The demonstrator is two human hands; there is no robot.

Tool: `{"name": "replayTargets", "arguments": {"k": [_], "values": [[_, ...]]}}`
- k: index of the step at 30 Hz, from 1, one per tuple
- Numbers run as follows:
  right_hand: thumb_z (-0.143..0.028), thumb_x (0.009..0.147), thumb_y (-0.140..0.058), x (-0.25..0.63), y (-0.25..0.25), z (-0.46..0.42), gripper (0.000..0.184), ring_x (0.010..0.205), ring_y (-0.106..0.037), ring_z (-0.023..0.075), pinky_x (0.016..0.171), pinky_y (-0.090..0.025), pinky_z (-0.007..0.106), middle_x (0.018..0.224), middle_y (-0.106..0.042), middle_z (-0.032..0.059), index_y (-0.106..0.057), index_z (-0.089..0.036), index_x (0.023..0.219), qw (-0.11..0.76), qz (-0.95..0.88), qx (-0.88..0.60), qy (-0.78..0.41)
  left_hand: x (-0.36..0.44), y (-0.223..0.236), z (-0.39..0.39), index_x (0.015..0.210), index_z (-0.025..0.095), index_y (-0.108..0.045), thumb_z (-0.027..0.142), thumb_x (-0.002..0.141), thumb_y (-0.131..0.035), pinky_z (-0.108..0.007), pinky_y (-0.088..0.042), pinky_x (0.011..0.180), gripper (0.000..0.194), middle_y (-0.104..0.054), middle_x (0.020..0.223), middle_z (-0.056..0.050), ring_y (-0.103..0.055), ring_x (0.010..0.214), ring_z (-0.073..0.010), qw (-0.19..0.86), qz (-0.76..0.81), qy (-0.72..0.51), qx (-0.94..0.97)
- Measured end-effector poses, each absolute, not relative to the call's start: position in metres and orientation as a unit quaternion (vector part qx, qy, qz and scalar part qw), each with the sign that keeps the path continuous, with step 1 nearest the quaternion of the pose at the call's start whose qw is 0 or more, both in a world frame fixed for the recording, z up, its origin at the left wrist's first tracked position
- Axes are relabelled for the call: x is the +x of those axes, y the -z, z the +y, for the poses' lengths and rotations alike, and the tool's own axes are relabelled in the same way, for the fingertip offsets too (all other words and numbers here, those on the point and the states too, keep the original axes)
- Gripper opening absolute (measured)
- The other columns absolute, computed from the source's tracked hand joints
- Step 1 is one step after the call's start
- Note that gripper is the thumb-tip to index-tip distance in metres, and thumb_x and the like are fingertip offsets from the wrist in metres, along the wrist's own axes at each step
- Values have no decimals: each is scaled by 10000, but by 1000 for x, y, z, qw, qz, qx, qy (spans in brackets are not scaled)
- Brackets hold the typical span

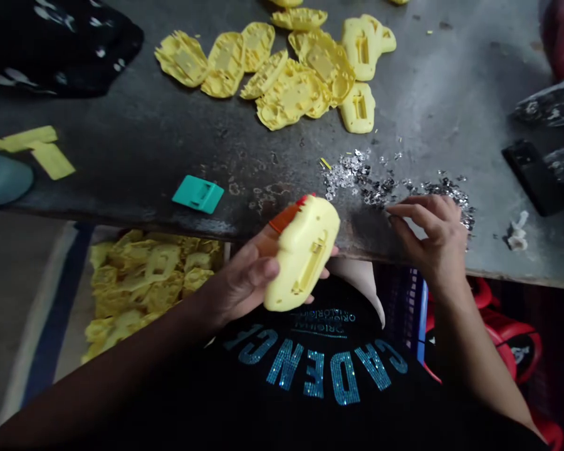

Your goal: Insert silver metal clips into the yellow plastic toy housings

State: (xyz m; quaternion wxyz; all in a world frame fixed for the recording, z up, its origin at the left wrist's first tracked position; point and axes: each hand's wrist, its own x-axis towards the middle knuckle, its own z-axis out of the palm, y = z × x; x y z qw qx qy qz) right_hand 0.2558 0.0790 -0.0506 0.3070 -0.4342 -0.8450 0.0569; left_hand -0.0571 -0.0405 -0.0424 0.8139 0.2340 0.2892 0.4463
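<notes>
My left hand is wrapped round a yellow plastic toy body with an orange-red piece at its top end, held just in front of the table's near edge. My right hand rests on the grey table beside a scatter of small shiny metal parts; its fingers are curled together, pinching at the edge of that scatter. What, if anything, sits between the fingertips is too small to see.
A heap of yellow plastic shells lies at the back of the table. A teal plastic piece sits near the front edge. A box of more yellow shells stands below left. A black phone lies at right.
</notes>
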Motion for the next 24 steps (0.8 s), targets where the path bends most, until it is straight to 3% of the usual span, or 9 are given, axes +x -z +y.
{"name": "replayTargets", "arguments": {"k": [5,11,17,24], "values": [[-340,1106,-744,211,58,116,118,1150,-629,352,971,-422,541,1202,-827,74,-860,-332,1127,219,-882,-417,12,-74,53,-51,1652,307,-629,643,1050,-816,-394,-766,885,715,-768,1606,-132,-839,1281,-369,745,334,-527,237],[-302,1136,-672,201,59,117,201,1189,-578,357,1011,-416,571,1213,-784,85,-863,-333,1082,149,-886,-439,13,-68,56,-53,1602,342,-666,575,1028,-867,-392,-775,866,651,-797,1539,-91,-837,1235,-323,757,312,-528,226],[-231,1123,-719,218,54,66,207,1167,-626,316,983,-398,509,1235,-823,56,-821,-328,1275,150,-909,-381,77,-64,53,-52,1558,346,-708,508,1035,-875,-360,-775,850,573,-818,1509,-73,-854,1201,-297,760,288,-537,225],[-166,1098,-764,241,56,9,319,1141,-652,280,965,-387,463,1206,-860,50,-770,-322,1376,162,-917,-357,74,-54,45,-50,1499,334,-719,556,912,-990,-342,-771,793,683,-832,1424,-57,-850,1166,-303,776,325,-499,208]]}}
